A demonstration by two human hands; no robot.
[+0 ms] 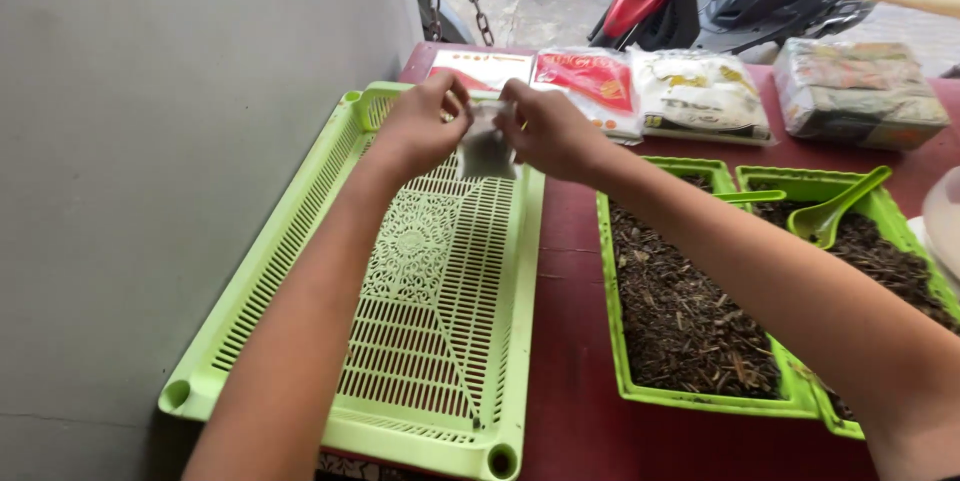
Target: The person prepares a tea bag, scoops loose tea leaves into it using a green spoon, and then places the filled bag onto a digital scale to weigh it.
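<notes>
Pinching a small clear bag (487,146) at its top with left hand (420,126) and right hand (548,131), above the green tray (300,241); soil tubs (690,311) alongside.

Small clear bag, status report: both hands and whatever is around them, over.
Left hand and right hand both pinch small clear bag. Bag held above green slotted tray. Tubs of dark loose material to the right, apart.
</notes>
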